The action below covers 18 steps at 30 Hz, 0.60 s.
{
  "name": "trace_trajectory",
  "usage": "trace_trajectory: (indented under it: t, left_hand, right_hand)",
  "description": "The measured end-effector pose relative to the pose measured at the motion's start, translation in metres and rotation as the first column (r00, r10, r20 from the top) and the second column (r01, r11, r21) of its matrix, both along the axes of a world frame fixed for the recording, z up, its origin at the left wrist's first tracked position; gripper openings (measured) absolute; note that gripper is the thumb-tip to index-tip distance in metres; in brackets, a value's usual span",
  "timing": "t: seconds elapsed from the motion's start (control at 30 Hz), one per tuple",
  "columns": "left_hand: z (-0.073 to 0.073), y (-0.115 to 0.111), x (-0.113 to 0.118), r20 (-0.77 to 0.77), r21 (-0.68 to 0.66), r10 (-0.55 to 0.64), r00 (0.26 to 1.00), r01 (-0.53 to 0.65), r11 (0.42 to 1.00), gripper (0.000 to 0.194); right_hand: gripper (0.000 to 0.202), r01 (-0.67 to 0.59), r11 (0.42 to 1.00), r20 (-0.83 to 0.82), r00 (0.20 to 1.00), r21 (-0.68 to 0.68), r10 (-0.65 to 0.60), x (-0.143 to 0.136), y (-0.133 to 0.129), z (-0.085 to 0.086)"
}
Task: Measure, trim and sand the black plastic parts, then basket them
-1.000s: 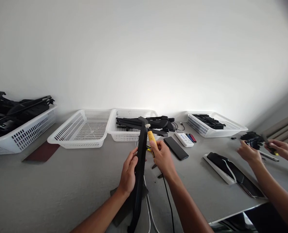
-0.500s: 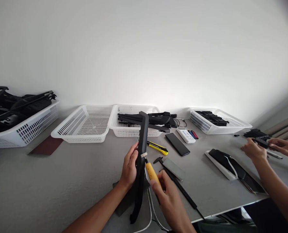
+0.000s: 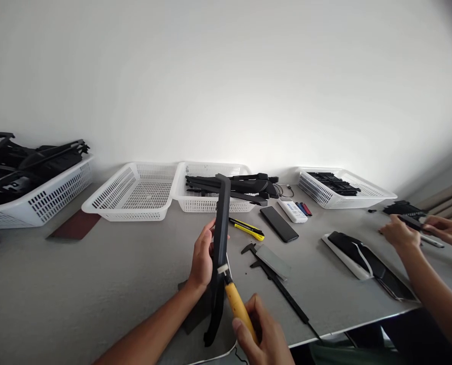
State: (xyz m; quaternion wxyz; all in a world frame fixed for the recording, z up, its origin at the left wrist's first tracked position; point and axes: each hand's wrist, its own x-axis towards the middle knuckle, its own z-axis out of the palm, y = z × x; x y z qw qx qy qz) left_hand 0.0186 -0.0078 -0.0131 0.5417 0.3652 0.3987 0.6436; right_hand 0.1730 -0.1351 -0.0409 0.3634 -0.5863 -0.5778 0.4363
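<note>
My left hand [image 3: 202,261] is closed around a long black plastic trim strip [image 3: 221,218], held upright with its bent end away from me. My right hand [image 3: 266,332] grips the yellow handle of a hand tool [image 3: 239,304]. This tool has a short dark shaft and a pale head, which meets the right edge of the strip just below my left hand; its exact kind I cannot make out. Right of the strip lie a black caliper [image 3: 286,294], a flat grey block [image 3: 273,261] and a yellow utility knife [image 3: 248,229].
White baskets line the wall: one basket [image 3: 210,205] holds black strips, another [image 3: 313,195] smaller black parts, a left one [image 3: 46,203] larger black parts. A black phone [image 3: 279,224] lies nearby. At the right, a co-worker's hands [image 3: 403,233] hold a dark part.
My right hand and the yellow-handled tool have moved toward me, so its pale head sits lower along the strip. The strip has shifted slightly left at its top.
</note>
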Motion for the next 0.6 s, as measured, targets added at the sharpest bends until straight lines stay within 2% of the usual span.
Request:
trace_trajectory:
  t: [0.13,0.3,0.47,0.6]
  left_hand:
    - [0.004,-0.005,0.001,-0.032,0.012,-0.031,0.999,0.031,0.999,0.066]
    - [0.007,-0.008,0.002,-0.138,0.071,-0.047,0.989,0.057,0.996,0.058]
    - [0.007,-0.010,0.002,-0.274,0.137,-0.057,0.960,0.097,0.986,0.047]
    - [0.006,-0.011,0.001,-0.284,0.130,-0.111,0.952,0.152,0.980,0.047]
  right_hand:
    - [0.035,0.016,0.998,0.026,0.999,0.068,-0.018,-0.004,0.026,0.021]
    - [0.036,0.024,0.992,0.065,0.997,0.127,-0.032,-0.001,0.053,0.039]
    - [0.037,0.071,0.988,0.069,0.994,0.134,-0.081,0.003,0.064,0.047]
    - [0.039,0.102,0.981,0.055,0.992,0.164,-0.112,0.004,0.072,0.050]
